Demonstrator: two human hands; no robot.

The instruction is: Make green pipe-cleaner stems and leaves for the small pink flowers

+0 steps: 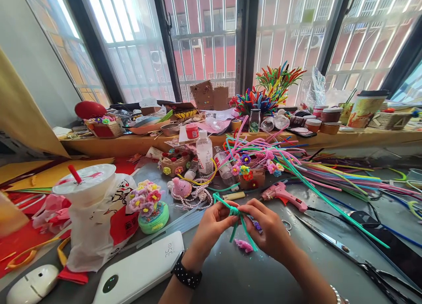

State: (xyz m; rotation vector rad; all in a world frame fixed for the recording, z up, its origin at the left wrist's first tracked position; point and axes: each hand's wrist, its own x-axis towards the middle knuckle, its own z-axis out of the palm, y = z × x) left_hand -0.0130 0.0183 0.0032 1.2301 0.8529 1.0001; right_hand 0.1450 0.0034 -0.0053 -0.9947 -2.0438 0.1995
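Observation:
Above the grey table, my left hand (210,228) and my right hand (265,227) pinch a green pipe cleaner (245,232) between them. It is coiled or knotted at the middle, with one end sticking up to the left and two ends hanging down. Both hands are closed on it, fingertips nearly touching. Below lies a small pink fuzzy piece (244,245). A purple fuzzy piece (256,225) shows partly behind my right fingers. Scissors (344,249) rest to the right, and a pink glue gun (284,196) lies behind my right hand.
A white power bank (141,269), a bagged cup (86,216) and a white mouse (32,285) occupy the left. A pipe-cleaner flower pot (153,218) stands beside them. Loose pipe cleaners (329,174) spread across the back right. Bottles (205,156) and jars line the back.

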